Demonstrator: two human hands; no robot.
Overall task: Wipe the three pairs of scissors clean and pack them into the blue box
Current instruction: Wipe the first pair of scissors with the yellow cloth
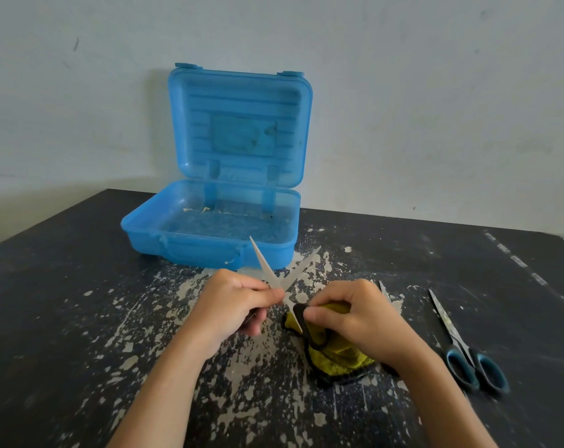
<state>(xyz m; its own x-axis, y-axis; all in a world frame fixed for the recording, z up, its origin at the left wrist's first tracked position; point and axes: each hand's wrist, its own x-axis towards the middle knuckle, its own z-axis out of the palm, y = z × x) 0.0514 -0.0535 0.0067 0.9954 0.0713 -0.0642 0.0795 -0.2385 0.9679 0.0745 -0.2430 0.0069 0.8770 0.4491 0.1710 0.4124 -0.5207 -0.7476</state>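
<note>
L hand (232,305) grip clamped on the held scissors (267,270) just below the pivot, fingers curled round one handle (mostly hidden); R hand (361,321) grip pinched on the yellow cloth (342,360) w/ the black handle loop under the thumb. Blades spread in an X above the counter (80,318), both tips pointing away from the person twd the blue box (209,250), long axis approx near-to-far. Box sits straight ahead of both grips, just beyond the tips, lid upright, no scissors inside. L hand looks nearer the box. Judged: wiping pair 1, none packed yet. Teal-handled scissors (458,337) lie flat to the R, tips away. Third pair's blade tip (385,291) peeks from behind R hand, rest hidden
</note>
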